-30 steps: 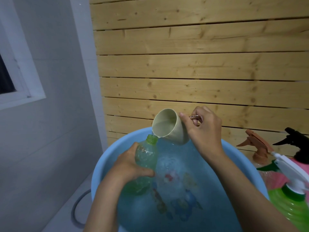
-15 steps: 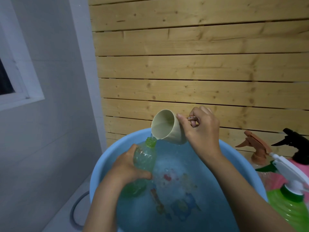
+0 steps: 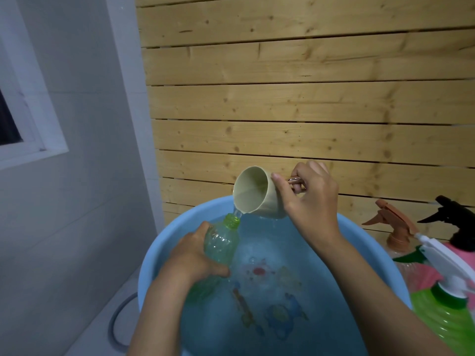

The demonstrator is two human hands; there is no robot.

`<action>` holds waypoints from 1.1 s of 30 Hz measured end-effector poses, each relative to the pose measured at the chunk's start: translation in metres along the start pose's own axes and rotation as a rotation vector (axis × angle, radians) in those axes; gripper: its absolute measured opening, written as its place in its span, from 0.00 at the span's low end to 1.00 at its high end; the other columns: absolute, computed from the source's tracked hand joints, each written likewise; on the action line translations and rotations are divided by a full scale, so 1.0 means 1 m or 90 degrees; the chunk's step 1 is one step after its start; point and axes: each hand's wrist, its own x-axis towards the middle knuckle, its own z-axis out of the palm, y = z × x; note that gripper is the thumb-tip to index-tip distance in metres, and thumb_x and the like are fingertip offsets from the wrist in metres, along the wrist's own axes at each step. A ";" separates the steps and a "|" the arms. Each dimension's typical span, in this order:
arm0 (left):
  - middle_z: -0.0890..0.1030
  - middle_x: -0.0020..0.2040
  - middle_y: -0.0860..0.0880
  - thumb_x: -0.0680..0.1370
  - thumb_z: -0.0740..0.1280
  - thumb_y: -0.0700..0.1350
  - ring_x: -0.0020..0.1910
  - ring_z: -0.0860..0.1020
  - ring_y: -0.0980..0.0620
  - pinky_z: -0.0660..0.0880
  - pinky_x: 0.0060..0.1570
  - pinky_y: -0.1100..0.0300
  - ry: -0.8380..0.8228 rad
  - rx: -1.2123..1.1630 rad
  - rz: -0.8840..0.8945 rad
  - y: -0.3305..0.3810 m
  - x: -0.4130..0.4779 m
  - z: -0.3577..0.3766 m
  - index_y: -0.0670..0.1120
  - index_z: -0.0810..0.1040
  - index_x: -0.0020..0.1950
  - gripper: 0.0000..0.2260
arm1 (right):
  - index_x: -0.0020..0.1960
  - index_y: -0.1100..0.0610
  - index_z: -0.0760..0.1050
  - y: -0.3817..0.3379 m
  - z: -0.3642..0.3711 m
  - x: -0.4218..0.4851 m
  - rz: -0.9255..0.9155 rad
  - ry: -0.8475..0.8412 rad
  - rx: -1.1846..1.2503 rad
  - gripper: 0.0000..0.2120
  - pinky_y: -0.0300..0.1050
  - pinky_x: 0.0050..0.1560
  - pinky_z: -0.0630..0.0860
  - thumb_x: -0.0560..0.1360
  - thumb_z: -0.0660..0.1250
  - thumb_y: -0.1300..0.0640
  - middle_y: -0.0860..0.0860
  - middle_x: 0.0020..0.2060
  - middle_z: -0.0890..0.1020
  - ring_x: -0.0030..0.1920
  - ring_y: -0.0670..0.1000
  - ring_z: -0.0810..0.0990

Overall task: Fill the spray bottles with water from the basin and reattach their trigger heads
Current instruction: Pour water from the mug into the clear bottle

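- Nearest, at the lower right, a ribbed green spray bottle stands outside the basin with its white trigger head on.
- The blue basin holds water. Cartoon figures printed on its floor are blurred by ripples, and any writing among them cannot be made out.
- The left hand wraps its fingers and thumb round the body of the clear green bottle. The bottle is tilted over the water at the basin's left side, its threaded neck bare and pointing up towards the cup.
- The right hand grips the cup's pinkish handle with curled fingers, the thumb stretched along the cup's wall and the wrist bent down.
- The beige cup is tipped leftward, and a thin stream runs from its lip into the bottle neck.
- Further right stand a brown trigger head on a clear bottle and a black trigger head on a pink one.
- Behind is a wooden slat wall.
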 end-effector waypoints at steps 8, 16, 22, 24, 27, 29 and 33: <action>0.75 0.57 0.50 0.62 0.79 0.50 0.56 0.75 0.49 0.75 0.51 0.57 -0.003 0.017 -0.003 0.000 0.001 0.000 0.53 0.67 0.61 0.32 | 0.32 0.57 0.66 0.000 0.001 0.000 -0.016 0.002 -0.001 0.16 0.37 0.38 0.58 0.72 0.67 0.49 0.47 0.30 0.68 0.37 0.50 0.66; 0.75 0.57 0.50 0.63 0.79 0.49 0.55 0.74 0.49 0.72 0.47 0.59 -0.006 0.020 -0.004 0.001 -0.001 0.000 0.53 0.66 0.60 0.31 | 0.31 0.59 0.66 0.001 0.002 -0.001 -0.021 -0.002 -0.009 0.18 0.39 0.39 0.59 0.72 0.70 0.53 0.46 0.31 0.67 0.37 0.49 0.66; 0.75 0.57 0.50 0.63 0.79 0.49 0.56 0.74 0.49 0.72 0.47 0.59 -0.008 0.008 -0.007 0.001 0.000 0.000 0.53 0.67 0.60 0.31 | 0.33 0.57 0.66 -0.002 0.004 -0.001 -0.044 -0.012 -0.002 0.16 0.45 0.38 0.64 0.72 0.68 0.51 0.46 0.31 0.67 0.37 0.51 0.67; 0.75 0.57 0.50 0.63 0.79 0.49 0.56 0.74 0.49 0.73 0.48 0.59 -0.011 0.008 -0.009 0.000 0.000 -0.001 0.53 0.66 0.59 0.31 | 0.33 0.58 0.67 -0.002 0.004 -0.002 -0.053 -0.011 0.000 0.16 0.48 0.36 0.66 0.72 0.68 0.52 0.47 0.32 0.67 0.37 0.51 0.67; 0.75 0.58 0.49 0.63 0.79 0.50 0.57 0.74 0.48 0.73 0.50 0.58 -0.013 0.017 -0.009 0.000 -0.001 -0.001 0.53 0.66 0.61 0.32 | 0.33 0.58 0.67 -0.004 0.004 -0.002 -0.069 -0.011 -0.001 0.15 0.49 0.36 0.67 0.73 0.68 0.52 0.47 0.32 0.67 0.37 0.52 0.67; 0.74 0.59 0.50 0.63 0.79 0.50 0.58 0.74 0.49 0.73 0.51 0.58 -0.012 0.018 -0.008 0.001 -0.001 -0.001 0.53 0.66 0.62 0.33 | 0.33 0.58 0.68 -0.005 0.005 -0.003 -0.077 -0.013 -0.001 0.15 0.49 0.35 0.67 0.73 0.68 0.52 0.47 0.32 0.67 0.37 0.52 0.67; 0.74 0.60 0.50 0.63 0.78 0.50 0.58 0.73 0.49 0.73 0.52 0.58 -0.015 0.018 -0.007 0.001 -0.001 -0.001 0.52 0.66 0.63 0.33 | 0.33 0.59 0.68 -0.005 0.006 -0.003 -0.082 -0.014 -0.001 0.15 0.50 0.36 0.67 0.73 0.69 0.53 0.46 0.32 0.66 0.37 0.51 0.66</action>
